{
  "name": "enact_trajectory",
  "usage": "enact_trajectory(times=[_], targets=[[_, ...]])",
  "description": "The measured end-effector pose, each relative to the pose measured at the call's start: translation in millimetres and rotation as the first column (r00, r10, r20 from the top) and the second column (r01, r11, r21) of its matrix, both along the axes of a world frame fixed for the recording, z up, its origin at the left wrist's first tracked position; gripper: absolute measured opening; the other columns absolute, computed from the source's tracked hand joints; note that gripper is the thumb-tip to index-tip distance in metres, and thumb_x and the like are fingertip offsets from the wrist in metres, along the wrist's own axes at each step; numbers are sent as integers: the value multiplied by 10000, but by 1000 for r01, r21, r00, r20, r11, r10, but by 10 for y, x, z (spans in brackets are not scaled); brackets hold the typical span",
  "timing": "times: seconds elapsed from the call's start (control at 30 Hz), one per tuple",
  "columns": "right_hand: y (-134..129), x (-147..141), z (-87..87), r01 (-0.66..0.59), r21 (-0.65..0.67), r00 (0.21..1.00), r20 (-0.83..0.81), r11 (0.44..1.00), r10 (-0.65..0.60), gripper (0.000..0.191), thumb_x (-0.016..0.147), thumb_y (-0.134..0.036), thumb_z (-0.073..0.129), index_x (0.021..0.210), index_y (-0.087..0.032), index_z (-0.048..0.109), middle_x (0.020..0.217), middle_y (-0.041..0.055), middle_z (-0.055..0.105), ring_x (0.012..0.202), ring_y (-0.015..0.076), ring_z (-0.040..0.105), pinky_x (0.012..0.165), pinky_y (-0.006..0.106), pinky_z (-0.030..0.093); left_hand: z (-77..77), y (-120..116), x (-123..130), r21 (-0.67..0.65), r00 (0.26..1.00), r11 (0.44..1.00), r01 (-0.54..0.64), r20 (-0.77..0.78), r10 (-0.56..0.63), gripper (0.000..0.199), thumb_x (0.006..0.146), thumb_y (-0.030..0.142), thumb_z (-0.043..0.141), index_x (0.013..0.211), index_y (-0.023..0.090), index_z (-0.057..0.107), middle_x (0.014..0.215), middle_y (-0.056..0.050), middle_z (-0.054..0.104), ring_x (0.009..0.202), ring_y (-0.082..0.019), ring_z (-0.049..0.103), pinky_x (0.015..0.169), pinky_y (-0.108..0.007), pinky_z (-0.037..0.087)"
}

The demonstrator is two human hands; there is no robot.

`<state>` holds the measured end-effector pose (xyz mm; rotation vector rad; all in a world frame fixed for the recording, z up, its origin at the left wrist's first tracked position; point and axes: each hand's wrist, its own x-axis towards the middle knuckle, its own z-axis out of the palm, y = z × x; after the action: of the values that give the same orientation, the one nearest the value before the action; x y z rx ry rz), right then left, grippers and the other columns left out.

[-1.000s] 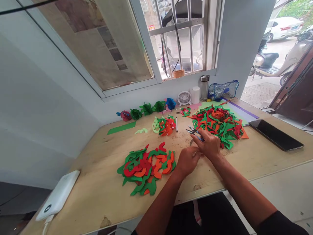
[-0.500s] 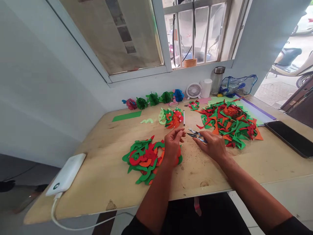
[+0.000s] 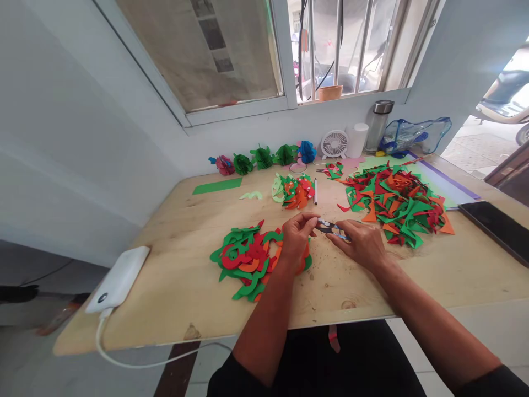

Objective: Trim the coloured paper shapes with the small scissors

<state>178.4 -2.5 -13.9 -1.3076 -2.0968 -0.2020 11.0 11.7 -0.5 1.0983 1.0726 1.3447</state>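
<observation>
My right hand is wrapped round a pair of thread snips, whose blades point left. The blade tips reach the fingertips of my left hand. Those fingers are pinched together, and whatever lies between them is too small or hidden to make out. Under and beside my left wrist spreads a pile of curved red, green and orange cut pieces, partly covered by the forearm. Dark crumbs dot the wooden table below my hands.
To the right lie a heap of coloured scraps and a black phone. Beyond my hands are a smaller pile of pieces and a marker pen. Folded paper ornaments and a fan line the wall. A white power bank lies left.
The snips have come closer to my left fingertips, and their blades now meet the fingers. My left hand stays pinched. The whole view has shifted slightly.
</observation>
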Motion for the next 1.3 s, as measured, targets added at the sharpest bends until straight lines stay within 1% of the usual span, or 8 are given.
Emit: enact_trajectory(times=[0.47,0.57,0.7,0.83,0.97,1.07,1.2,1.3], targets=[[-4,-8,-3,6,-45,1000,18,999,-6,400,874,-542,461,831,-199,663,715,40,684,604,142,590,535,252,275,-100,46,-7,69,996,997,-33,-81,39,165,706,319,651,710,157,620,675,1,629,591,-93,542,568,-209,426],[-6,-9,5,4,-49,1000,27,999,-3,401,878,-539,456,827,-197,658,715,40,679,600,142,584,543,254,277,-87,45,0,85,997,995,-44,-63,50,174,717,329,639,723,160,599,708,-12,645,641,-109,580,584,-216,436],[-11,-14,16,3,-55,999,41,998,-1,420,888,-543,428,821,-196,655,714,44,673,586,136,568,546,253,270,-54,29,1,57,996,995,-78,-28,80,205,743,365,612,755,165,570,730,-33,663,701,-138,624,603,-234,452],[-12,-15,22,-7,-58,999,50,998,10,432,894,-545,414,799,-193,645,670,40,651,584,140,558,544,255,260,-43,19,-7,44,998,998,-45,-30,46,218,773,384,572,786,167,573,723,-33,657,679,-138,622,588,-239,459],[-9,-12,22,-11,-65,997,70,998,16,436,893,-549,410,779,-193,635,643,34,634,584,145,549,551,255,261,-67,14,-6,90,999,995,-35,-31,38,176,782,332,570,836,166,591,720,-27,656,681,-133,627,595,-230,465],[-8,-10,21,-17,-67,997,78,998,23,427,892,-545,416,787,-192,632,663,36,640,587,144,550,556,255,262,-79,6,-1,117,999,993,-25,-32,29,151,768,273,589,872,163,595,755,-31,669,719,-136,638,645,-237,481],[-10,-15,25,-21,-80,997,78,997,27,429,892,-547,415,789,-192,633,663,36,636,578,140,543,546,257,250,-89,8,-1,147,999,989,1,-40,5,182,724,220,621,895,165,598,801,-39,678,771,-147,644,727,-266,495],[-13,-21,28,-14,-84,997,77,996,21,438,893,-552,406,805,-193,640,667,37,635,577,140,537,535,259,239,-116,22,-10,162,997,987,9,-73,3,206,715,215,625,916,172,605,819,-37,677,788,-150,641,724,-263,489]])
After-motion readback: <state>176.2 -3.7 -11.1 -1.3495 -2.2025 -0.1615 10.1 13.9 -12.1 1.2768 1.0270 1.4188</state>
